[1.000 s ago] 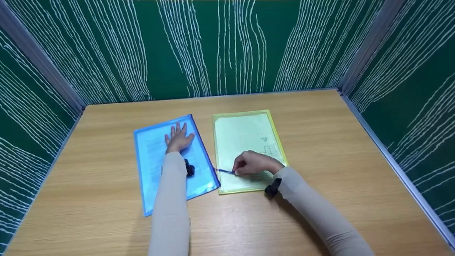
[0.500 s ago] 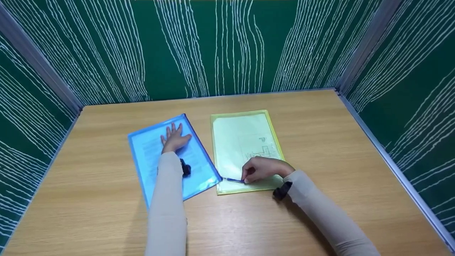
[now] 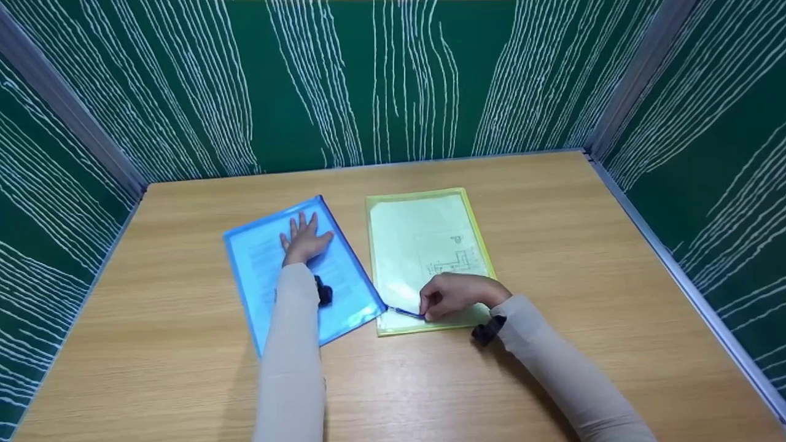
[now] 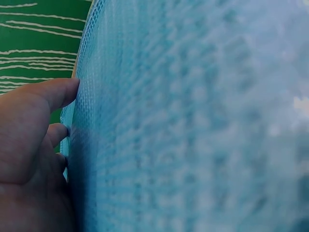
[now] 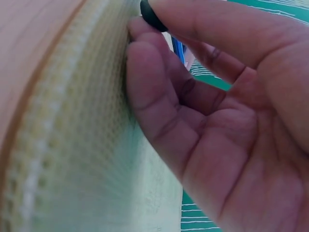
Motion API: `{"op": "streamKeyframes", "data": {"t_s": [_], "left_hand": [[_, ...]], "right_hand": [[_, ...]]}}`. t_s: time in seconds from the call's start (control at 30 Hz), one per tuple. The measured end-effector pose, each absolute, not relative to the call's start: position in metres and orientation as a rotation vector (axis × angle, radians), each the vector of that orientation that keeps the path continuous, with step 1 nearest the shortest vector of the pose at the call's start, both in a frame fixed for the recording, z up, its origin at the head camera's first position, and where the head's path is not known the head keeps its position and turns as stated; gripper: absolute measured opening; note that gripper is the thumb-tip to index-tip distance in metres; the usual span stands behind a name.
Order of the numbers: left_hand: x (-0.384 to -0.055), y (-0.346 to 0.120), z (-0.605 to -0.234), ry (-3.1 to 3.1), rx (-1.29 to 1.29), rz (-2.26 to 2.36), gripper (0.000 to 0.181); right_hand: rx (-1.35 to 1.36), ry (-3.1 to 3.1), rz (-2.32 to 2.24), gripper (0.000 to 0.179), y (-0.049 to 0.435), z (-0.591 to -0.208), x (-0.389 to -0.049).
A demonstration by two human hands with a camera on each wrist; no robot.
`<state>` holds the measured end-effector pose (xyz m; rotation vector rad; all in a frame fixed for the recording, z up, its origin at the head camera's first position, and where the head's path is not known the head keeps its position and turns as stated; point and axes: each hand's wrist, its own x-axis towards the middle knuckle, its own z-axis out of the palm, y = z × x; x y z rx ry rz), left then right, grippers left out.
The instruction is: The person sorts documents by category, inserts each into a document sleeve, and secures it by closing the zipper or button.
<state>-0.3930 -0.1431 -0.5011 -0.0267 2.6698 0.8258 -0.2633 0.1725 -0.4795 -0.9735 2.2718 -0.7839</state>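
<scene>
A blue zip folder (image 3: 350, 301) with a printed sheet inside lies tilted on the table. My left hand (image 3: 307, 240) rests on its upper part with fingers spread; the left wrist view shows the thumb and fingertips against the blue mesh (image 4: 145, 121). At the folder's lower right corner, a dark blue zipper pull (image 3: 406, 312) stretches out to the right. My right hand (image 3: 457, 294) pinches its far end between thumb and fingers, above the lower part of a yellow folder (image 3: 417, 221). In the right wrist view, the right hand's curled fingers (image 5: 149, 82) touch the yellow mesh.
The yellow folder holds a sheet with a small drawing, partly covered by the right hand. Both folders lie on a wooden table (image 3: 184, 307). Green panels (image 3: 288, 80) with white wavy lines stand along the back and sides.
My right hand has moved right and nearer to me, drawing the zipper pull to the blue folder's lower corner. The folder has turned slightly under my left hand. The last half second shows little movement.
</scene>
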Motion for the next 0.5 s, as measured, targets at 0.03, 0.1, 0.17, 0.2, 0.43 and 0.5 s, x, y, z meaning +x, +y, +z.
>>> {"op": "streamKeyframes", "data": {"t_s": [0.03,0.1,0.17,0.2,0.43,0.5], "left_hand": [[-0.3926,-0.1427,-0.5018,2.674,-0.026,0.822,0.072],[-0.3916,-0.1421,-0.5027,2.677,-0.022,0.819,0.072],[-0.3907,-0.1418,-0.5029,2.677,-0.016,0.825,0.072],[-0.3905,-0.1417,-0.5028,2.676,-0.015,0.829,0.072],[-0.3915,-0.1434,-0.5006,2.685,0.004,0.813,0.071],[-0.3911,-0.1436,-0.5002,2.685,0.010,0.807,0.071]], "right_hand": [[-0.974,2.278,-0.777,0.005,0.1727,-0.4795,-0.2632],[-0.978,2.283,-0.764,0.005,0.1729,-0.4790,-0.2626],[-0.966,2.286,-0.758,0.005,0.1728,-0.4783,-0.2619],[-0.962,2.286,-0.758,0.005,0.1724,-0.4781,-0.2617],[-1.013,2.305,-0.757,0.006,0.1674,-0.4764,-0.2605],[-1.035,2.307,-0.769,0.004,0.1667,-0.4773,-0.2592]]}}
